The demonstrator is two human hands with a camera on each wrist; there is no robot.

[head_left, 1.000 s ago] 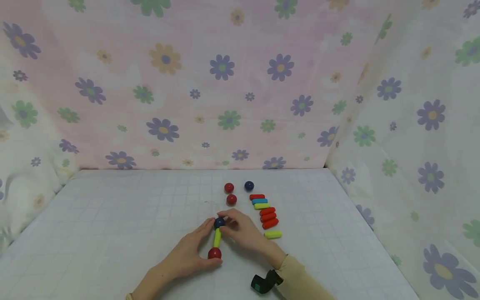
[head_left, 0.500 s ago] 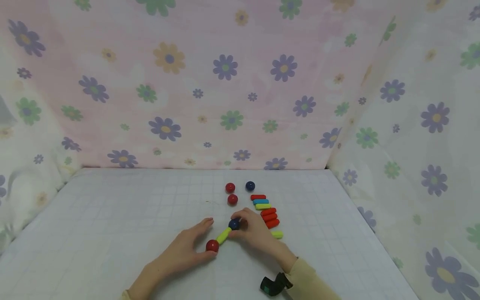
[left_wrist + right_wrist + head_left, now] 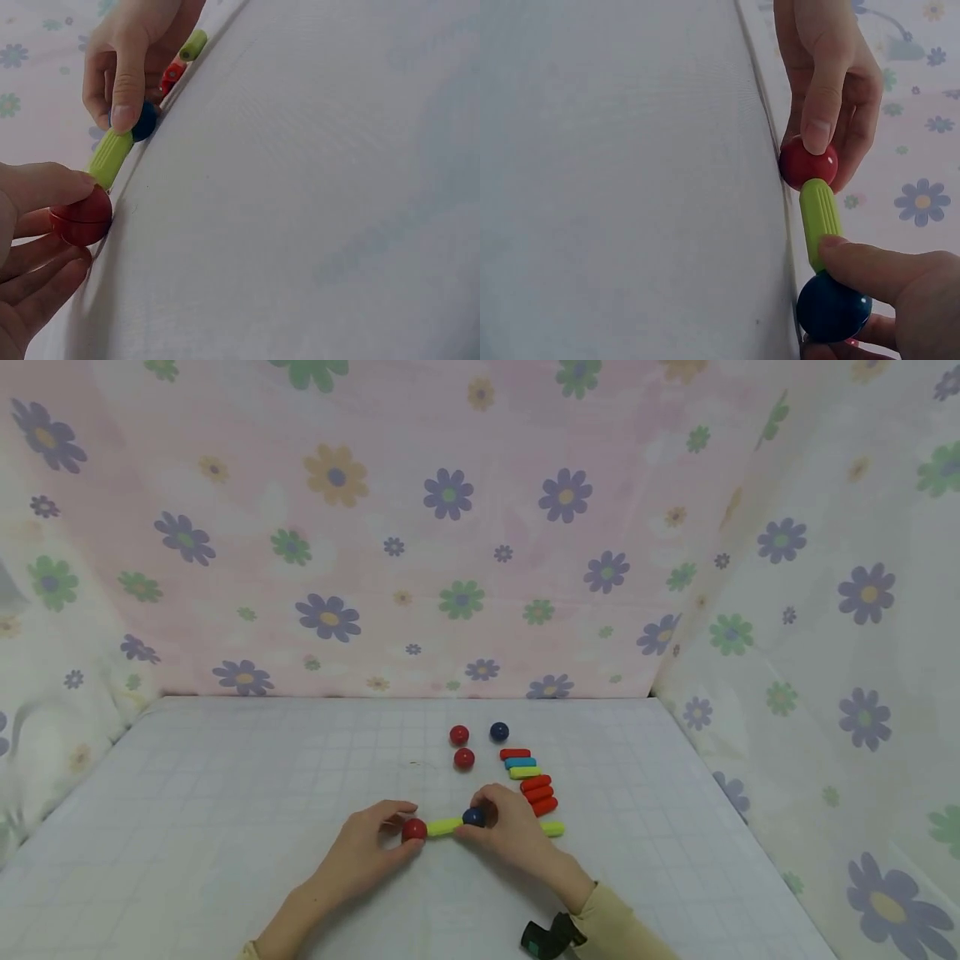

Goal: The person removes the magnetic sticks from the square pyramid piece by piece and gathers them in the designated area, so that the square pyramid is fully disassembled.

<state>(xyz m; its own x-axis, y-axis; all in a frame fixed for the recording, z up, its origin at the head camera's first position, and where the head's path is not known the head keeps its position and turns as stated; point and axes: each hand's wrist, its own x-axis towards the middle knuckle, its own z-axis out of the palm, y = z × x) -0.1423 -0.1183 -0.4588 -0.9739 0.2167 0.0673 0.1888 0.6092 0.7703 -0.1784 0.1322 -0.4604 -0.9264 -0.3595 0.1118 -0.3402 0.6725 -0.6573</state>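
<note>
A yellow-green ribbed rod links a red ball on its left end with a dark blue ball on its right end. The left hand holds the red ball between thumb and fingers. At the other end, the right hand grips the blue ball; in the right wrist view its thumb lies where the rod meets the blue ball. The left wrist view shows the left thumb on top of the red ball, with fingers around its far side. The joined piece lies roughly level, side to side.
Behind the hands are two loose red balls and a dark blue ball. Several short rods in red, blue and yellow-green lie to the right. Another yellow-green rod is partly behind the right hand. Flowered cloth walls surround the white table.
Both hands have turned the joined piece from nearly upright in the head view to level. The blue end went right; the red end went up and left. The left fingers have closed around the red ball.
</note>
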